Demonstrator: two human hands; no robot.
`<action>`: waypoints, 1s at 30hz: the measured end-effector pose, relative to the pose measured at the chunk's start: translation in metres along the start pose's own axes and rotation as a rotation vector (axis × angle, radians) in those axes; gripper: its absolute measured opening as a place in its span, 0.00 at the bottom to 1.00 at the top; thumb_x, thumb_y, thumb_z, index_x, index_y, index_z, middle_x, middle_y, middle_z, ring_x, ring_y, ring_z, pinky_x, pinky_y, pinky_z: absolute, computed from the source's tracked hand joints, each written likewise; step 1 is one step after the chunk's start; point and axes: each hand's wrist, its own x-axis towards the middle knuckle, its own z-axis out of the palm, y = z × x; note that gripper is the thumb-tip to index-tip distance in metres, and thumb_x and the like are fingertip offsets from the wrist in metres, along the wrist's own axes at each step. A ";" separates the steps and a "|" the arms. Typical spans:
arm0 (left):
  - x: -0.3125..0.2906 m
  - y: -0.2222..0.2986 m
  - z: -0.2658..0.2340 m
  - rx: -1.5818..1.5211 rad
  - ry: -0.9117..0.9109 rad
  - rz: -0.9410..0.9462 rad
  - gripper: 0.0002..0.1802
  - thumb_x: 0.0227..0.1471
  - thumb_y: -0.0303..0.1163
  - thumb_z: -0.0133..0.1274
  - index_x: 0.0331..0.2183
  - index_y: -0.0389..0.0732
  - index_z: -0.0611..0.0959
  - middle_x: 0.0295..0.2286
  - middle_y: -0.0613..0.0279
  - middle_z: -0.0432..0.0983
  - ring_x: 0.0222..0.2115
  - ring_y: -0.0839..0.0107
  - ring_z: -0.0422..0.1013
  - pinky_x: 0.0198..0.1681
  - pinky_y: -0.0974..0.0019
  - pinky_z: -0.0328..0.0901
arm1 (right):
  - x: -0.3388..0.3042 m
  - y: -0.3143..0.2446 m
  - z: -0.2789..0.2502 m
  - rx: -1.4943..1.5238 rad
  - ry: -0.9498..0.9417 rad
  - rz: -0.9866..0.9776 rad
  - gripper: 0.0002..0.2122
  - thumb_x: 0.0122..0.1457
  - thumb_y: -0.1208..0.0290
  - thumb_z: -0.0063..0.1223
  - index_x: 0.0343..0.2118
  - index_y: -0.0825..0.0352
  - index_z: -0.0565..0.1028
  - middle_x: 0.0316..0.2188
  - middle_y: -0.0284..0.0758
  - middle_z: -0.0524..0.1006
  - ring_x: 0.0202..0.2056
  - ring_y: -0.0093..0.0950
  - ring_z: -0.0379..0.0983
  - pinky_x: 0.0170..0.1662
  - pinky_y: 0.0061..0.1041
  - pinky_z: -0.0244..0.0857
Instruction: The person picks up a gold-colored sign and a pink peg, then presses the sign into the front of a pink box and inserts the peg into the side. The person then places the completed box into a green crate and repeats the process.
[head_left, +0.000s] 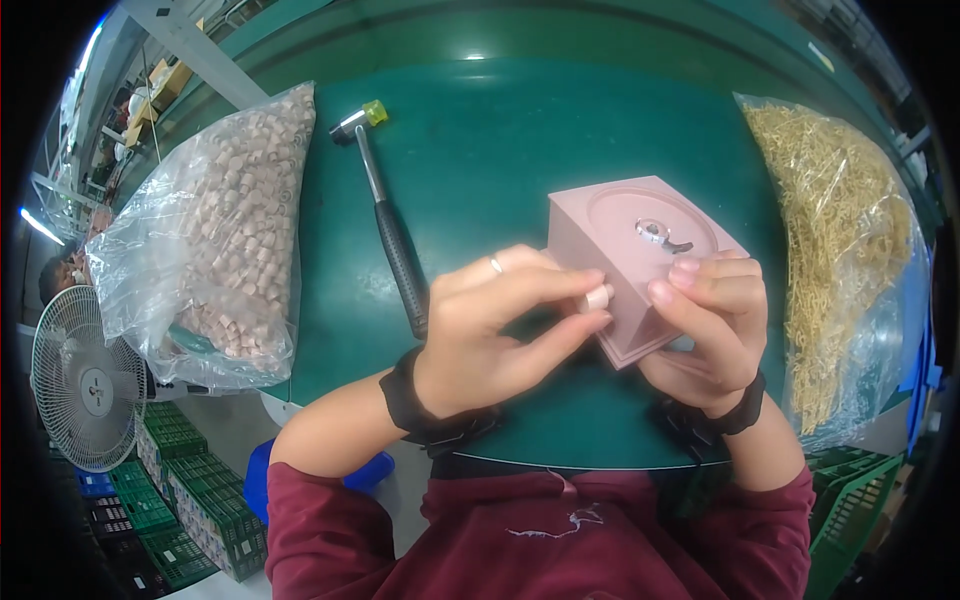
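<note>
Remotely, I follow two bare hands at work above a green table (480, 130), the left hand (485, 328) pinching a small, pale pink cylindrical knob (597, 299) between thumb and forefinger against the side of a dusty-pink, block-shaped box (630, 265). The right hand (712, 325) grips the box at its right, thumb and fingers closed around a lower corner. On the face turned up to my view, a silvery metal fitting (654, 232) with a dark tail already sits inside a broad round recess. The knob, I judge, is the part in progress; whether it is fully seated I cannot tell, as the fingertips cover the joint. What remains beyond it the view does not show.

The box is tilted and held between the two hands, off the tabletop, right of centre and toward the table's near edge. A black-handled hammer with a yellow-tipped metal head (385, 225) lies left of centre, head toward the far edge. A clear plastic bag of pale pink pieces (235, 215) rests at the left edge, a clear plastic bag of gold-coloured pieces (828, 235) at the right.
</note>
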 end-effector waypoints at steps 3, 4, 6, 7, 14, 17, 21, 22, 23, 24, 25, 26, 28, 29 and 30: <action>0.001 0.007 -0.001 0.091 0.004 0.067 0.16 0.35 0.18 0.62 0.33 0.34 0.81 0.24 0.55 0.76 0.22 0.72 0.73 0.25 0.75 0.66 | 0.001 0.000 -0.001 0.016 0.007 -0.003 0.19 0.32 0.81 0.65 0.33 0.62 0.78 0.31 0.29 0.69 0.29 0.25 0.67 0.32 0.21 0.62; 0.000 0.009 -0.002 0.135 0.006 0.072 0.16 0.35 0.18 0.61 0.33 0.34 0.81 0.24 0.55 0.76 0.22 0.72 0.73 0.25 0.75 0.66 | 0.001 0.000 -0.002 0.025 0.010 -0.004 0.19 0.32 0.81 0.66 0.33 0.62 0.78 0.31 0.29 0.69 0.29 0.25 0.67 0.32 0.21 0.62; 0.000 0.013 -0.002 0.177 0.009 0.078 0.16 0.35 0.18 0.61 0.33 0.34 0.81 0.24 0.55 0.76 0.23 0.71 0.73 0.25 0.74 0.66 | 0.001 0.001 -0.003 0.034 0.014 0.002 0.19 0.32 0.81 0.66 0.33 0.62 0.78 0.31 0.29 0.69 0.29 0.25 0.67 0.32 0.21 0.62; 0.000 0.014 -0.001 0.176 0.009 0.076 0.16 0.35 0.18 0.61 0.33 0.34 0.81 0.24 0.55 0.76 0.23 0.71 0.73 0.25 0.74 0.66 | 0.002 0.001 -0.004 0.046 0.017 0.008 0.19 0.32 0.81 0.66 0.33 0.62 0.78 0.31 0.29 0.69 0.29 0.25 0.67 0.32 0.21 0.63; 0.000 0.010 0.002 0.184 -0.007 0.166 0.18 0.34 0.21 0.64 0.34 0.33 0.80 0.25 0.56 0.76 0.24 0.70 0.73 0.26 0.73 0.67 | -0.002 0.001 -0.008 0.067 0.017 -0.001 0.20 0.31 0.82 0.65 0.33 0.62 0.78 0.31 0.30 0.69 0.30 0.25 0.66 0.33 0.21 0.64; 0.004 0.014 0.002 0.210 -0.016 0.163 0.24 0.29 0.27 0.68 0.34 0.34 0.79 0.27 0.56 0.76 0.26 0.68 0.73 0.28 0.71 0.67 | -0.003 0.003 -0.010 0.065 0.003 -0.017 0.20 0.31 0.82 0.65 0.34 0.62 0.78 0.32 0.30 0.69 0.31 0.25 0.66 0.34 0.21 0.65; 0.006 0.010 0.001 0.184 -0.038 0.207 0.30 0.24 0.31 0.71 0.35 0.34 0.78 0.29 0.55 0.75 0.28 0.66 0.73 0.30 0.70 0.67 | -0.004 0.005 -0.010 0.061 0.015 -0.019 0.20 0.32 0.82 0.65 0.34 0.62 0.78 0.32 0.30 0.69 0.31 0.25 0.66 0.34 0.22 0.65; 0.006 0.010 0.002 0.185 -0.039 0.207 0.30 0.24 0.31 0.71 0.35 0.34 0.78 0.29 0.55 0.75 0.28 0.66 0.73 0.30 0.70 0.67 | -0.004 0.006 -0.010 0.057 0.025 -0.008 0.21 0.32 0.82 0.65 0.34 0.62 0.78 0.32 0.30 0.69 0.31 0.25 0.66 0.33 0.21 0.64; 0.006 0.009 0.004 0.195 -0.040 0.205 0.30 0.24 0.31 0.72 0.35 0.34 0.78 0.29 0.55 0.74 0.28 0.66 0.72 0.30 0.70 0.67 | -0.003 0.006 -0.010 0.054 0.035 0.003 0.21 0.32 0.82 0.65 0.35 0.62 0.78 0.32 0.29 0.69 0.31 0.25 0.66 0.33 0.21 0.64; 0.006 0.009 0.006 0.206 -0.042 0.204 0.30 0.23 0.31 0.72 0.34 0.34 0.78 0.29 0.55 0.74 0.28 0.66 0.72 0.30 0.70 0.67 | -0.003 0.006 -0.010 0.050 0.045 0.015 0.21 0.32 0.82 0.65 0.35 0.62 0.78 0.32 0.29 0.69 0.31 0.25 0.66 0.33 0.21 0.64; 0.005 0.008 0.007 0.217 -0.043 0.202 0.30 0.23 0.31 0.72 0.34 0.34 0.77 0.29 0.55 0.73 0.28 0.65 0.72 0.30 0.70 0.67 | -0.004 0.006 -0.010 0.051 0.045 0.016 0.21 0.32 0.82 0.65 0.35 0.62 0.78 0.32 0.29 0.69 0.31 0.25 0.66 0.33 0.21 0.64; 0.005 0.006 0.008 0.216 -0.044 0.202 0.30 0.23 0.31 0.72 0.34 0.34 0.77 0.29 0.55 0.73 0.28 0.65 0.72 0.30 0.70 0.67 | -0.003 0.006 -0.009 0.058 0.045 0.010 0.21 0.32 0.82 0.65 0.35 0.62 0.78 0.32 0.29 0.69 0.31 0.25 0.66 0.33 0.21 0.63; 0.004 0.000 0.010 0.244 -0.023 0.245 0.29 0.24 0.30 0.71 0.33 0.34 0.77 0.29 0.56 0.73 0.27 0.66 0.72 0.29 0.71 0.67 | -0.003 0.006 -0.008 0.074 0.044 -0.003 0.21 0.32 0.81 0.65 0.35 0.62 0.78 0.32 0.29 0.69 0.31 0.25 0.67 0.32 0.21 0.63; 0.004 -0.002 0.011 0.258 -0.013 0.266 0.28 0.24 0.30 0.71 0.33 0.34 0.77 0.28 0.56 0.73 0.27 0.66 0.72 0.28 0.71 0.66 | -0.004 0.006 -0.008 0.073 0.044 -0.001 0.21 0.32 0.81 0.65 0.35 0.62 0.78 0.32 0.29 0.69 0.31 0.25 0.67 0.32 0.21 0.63; 0.004 -0.002 0.011 0.256 -0.014 0.265 0.28 0.24 0.30 0.71 0.33 0.34 0.77 0.28 0.56 0.73 0.27 0.66 0.72 0.28 0.71 0.66 | -0.004 0.005 -0.008 0.064 0.039 -0.007 0.20 0.32 0.81 0.65 0.35 0.62 0.78 0.32 0.29 0.69 0.32 0.24 0.67 0.32 0.21 0.62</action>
